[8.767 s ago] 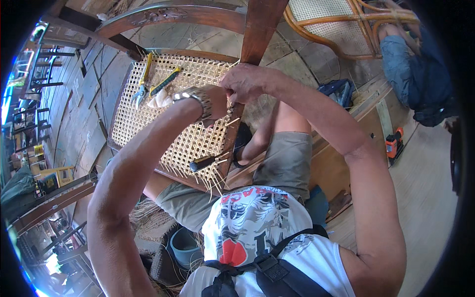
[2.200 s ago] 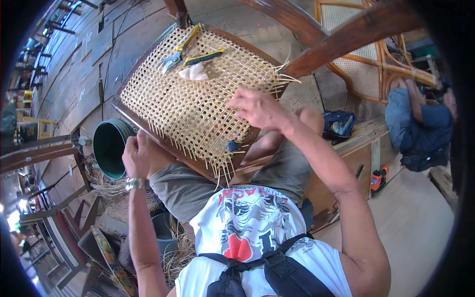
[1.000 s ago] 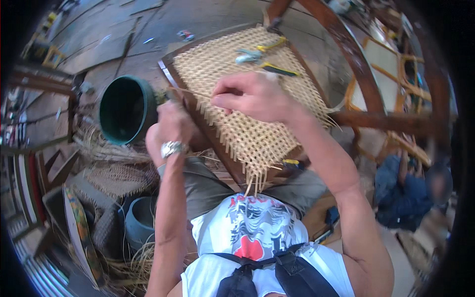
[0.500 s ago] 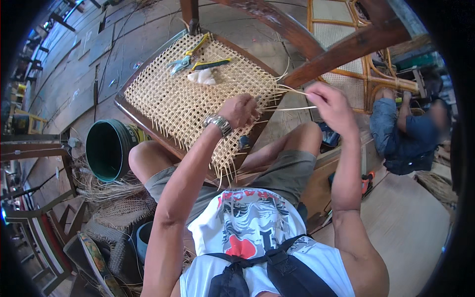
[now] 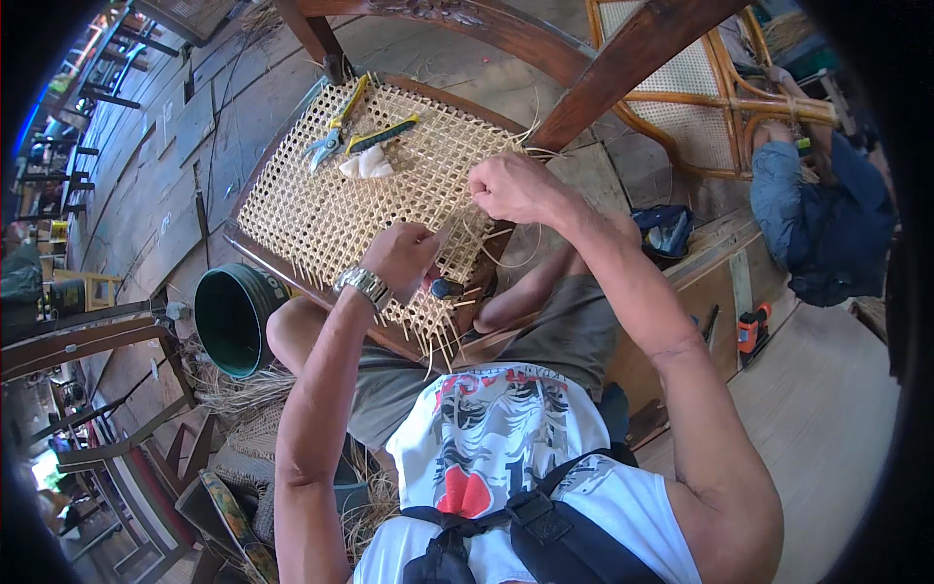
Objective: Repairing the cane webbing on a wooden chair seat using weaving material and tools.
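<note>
A chair seat of woven cane (image 5: pixel 302 209) in a dark wood frame lies before my knees, with loose cane ends along its near and right edges. My left hand (image 5: pixel 401 258) is closed low over the weave; a thin pale piece juts from its fingers, too blurred to name. Farther right, my right hand (image 5: pixel 516 187) pinches at the seat's right side, and a cane strand (image 5: pixel 537 245) loops below it. A dark blue handle (image 5: pixel 446 289) stands at the weave beside my left hand. Pruning shears (image 5: pixel 329 146), a yellow-and-black tool (image 5: pixel 384 133) and a white wad (image 5: pixel 367 166) rest on the seat.
A dark green bucket (image 5: pixel 232 321) stands left of my knee, near cane scraps. Carved chair timbers (image 5: pixel 647 73) cross the far right. Beyond them are a rattan chair (image 5: pixel 681 127) and another person (image 5: pixel 827 214). An orange-and-black tool (image 5: pixel 752 331) lies at right.
My right hand has moved left from beyond the seat's edge to over the weave, where the strands it pulled taut now slacken. My left hand has come nearer. The view has shifted.
</note>
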`<action>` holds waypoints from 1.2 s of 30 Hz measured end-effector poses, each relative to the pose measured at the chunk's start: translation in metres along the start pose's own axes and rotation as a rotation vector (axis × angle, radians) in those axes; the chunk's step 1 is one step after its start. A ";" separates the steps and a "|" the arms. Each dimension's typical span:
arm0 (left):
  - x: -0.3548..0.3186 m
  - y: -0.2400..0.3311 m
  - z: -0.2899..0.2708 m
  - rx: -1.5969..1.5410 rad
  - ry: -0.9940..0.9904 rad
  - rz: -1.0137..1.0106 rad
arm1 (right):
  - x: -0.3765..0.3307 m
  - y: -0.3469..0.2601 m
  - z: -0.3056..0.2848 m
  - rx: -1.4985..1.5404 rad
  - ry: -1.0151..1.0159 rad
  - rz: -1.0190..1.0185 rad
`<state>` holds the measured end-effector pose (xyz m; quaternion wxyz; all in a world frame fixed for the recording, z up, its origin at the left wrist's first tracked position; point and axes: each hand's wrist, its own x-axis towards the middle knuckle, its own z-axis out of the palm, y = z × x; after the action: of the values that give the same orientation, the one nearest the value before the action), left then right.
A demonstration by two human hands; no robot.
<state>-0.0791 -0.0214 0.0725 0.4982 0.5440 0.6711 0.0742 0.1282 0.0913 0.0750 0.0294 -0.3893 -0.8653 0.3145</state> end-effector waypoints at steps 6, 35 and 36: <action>0.010 0.015 -0.012 0.176 -0.071 -0.006 | -0.002 -0.009 -0.018 -0.083 0.032 -0.028; -0.057 0.000 -0.021 0.278 0.419 0.173 | 0.022 -0.045 0.004 0.419 -0.183 -0.304; -0.065 -0.002 -0.026 0.187 0.468 0.182 | 0.027 -0.043 0.006 0.542 -0.377 -0.272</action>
<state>-0.1057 -0.0634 0.1219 0.2684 0.6137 0.7203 0.1803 0.0793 0.0849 0.0895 0.0128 -0.1837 -0.7845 0.5921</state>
